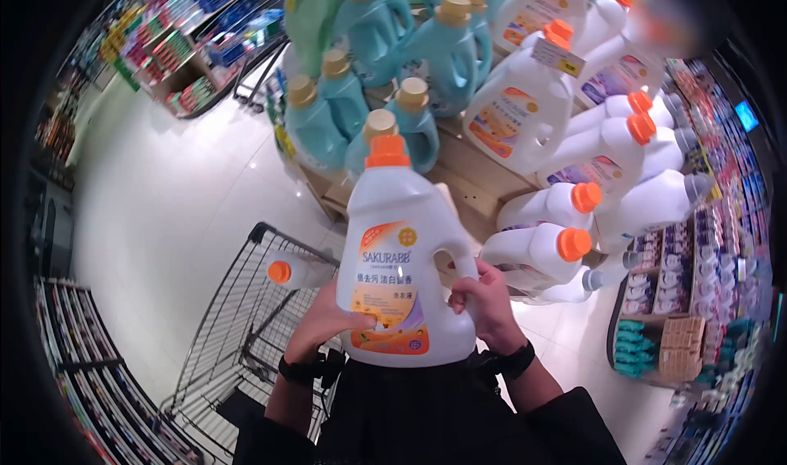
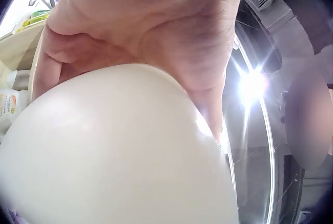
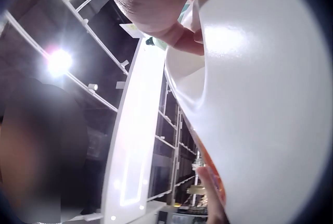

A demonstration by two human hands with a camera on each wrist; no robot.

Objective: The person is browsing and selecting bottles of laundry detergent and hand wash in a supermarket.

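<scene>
I hold a white detergent jug (image 1: 398, 268) with an orange cap and an orange "SAKURABB" label upright in front of me. My left hand (image 1: 328, 317) cups its lower left side, thumb across the label; the left wrist view shows the palm (image 2: 156, 31) against the jug's white body (image 2: 109, 151). My right hand (image 1: 484, 301) grips the jug's handle at the right; the right wrist view shows its fingers (image 3: 156, 5) curled at the white jug (image 3: 270, 99).
A wire shopping cart (image 1: 238, 334) stands at the lower left with one white orange-capped bottle (image 1: 299, 270) in it. Behind the jug is a display of teal bottles (image 1: 361, 96) and white jugs (image 1: 557, 137). Shelves (image 1: 697, 301) line the right; glossy floor (image 1: 164, 219) opens to the left.
</scene>
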